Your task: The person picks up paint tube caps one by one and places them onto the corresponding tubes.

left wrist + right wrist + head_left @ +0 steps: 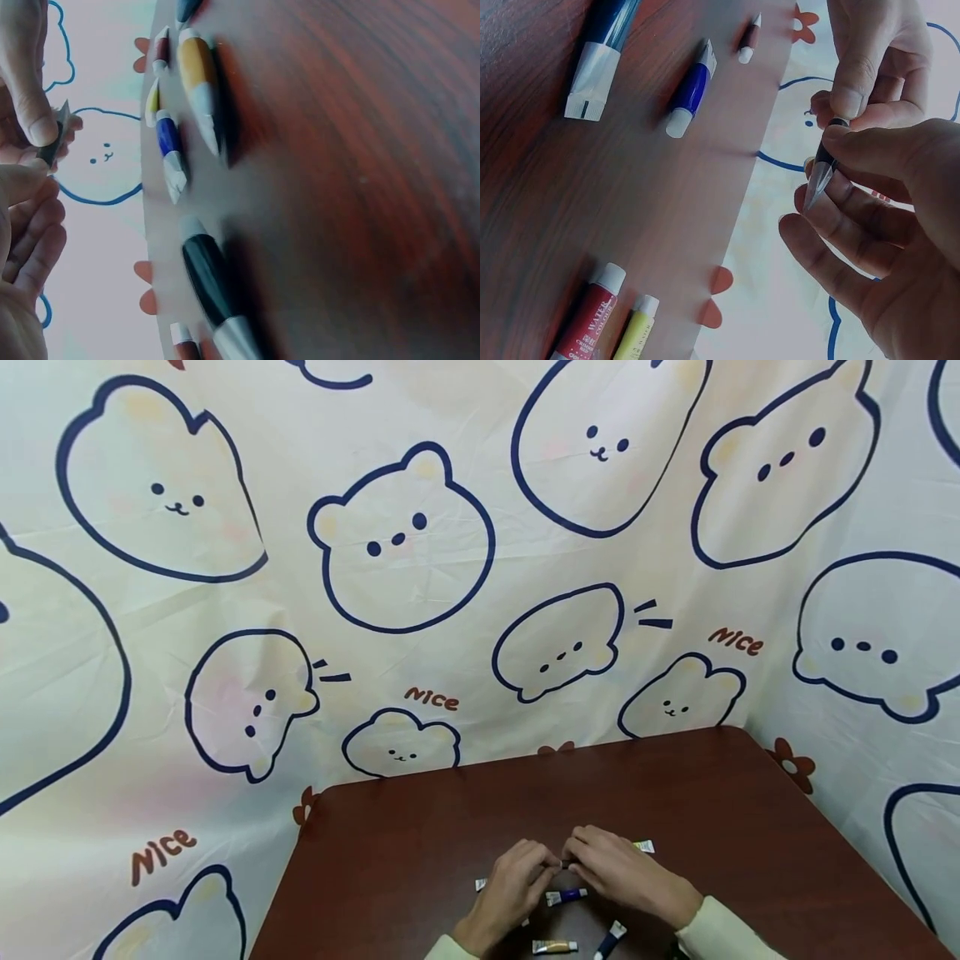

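Above the dark table, my two hands meet over a small black paint tube (824,158) with a silvery crimped end. The left hand (512,883) pinches its cap end between thumb and fingers; the cap is mostly hidden. My right hand (624,874) holds the tube's body between thumb and forefinger, its other fingers spread loosely below in the right wrist view. Just beneath the hands lies a blue-purple paint tube (567,897). Closer to me are an ochre tube (553,947) and a dark blue tube (611,940).
A yellow tube (636,328) and a red tube (592,315) lie side by side beyond my right hand. On the left are a dark tube (208,276) and a brownish one (184,342). A patterned cloth (405,577) hangs behind the brown table (390,843).
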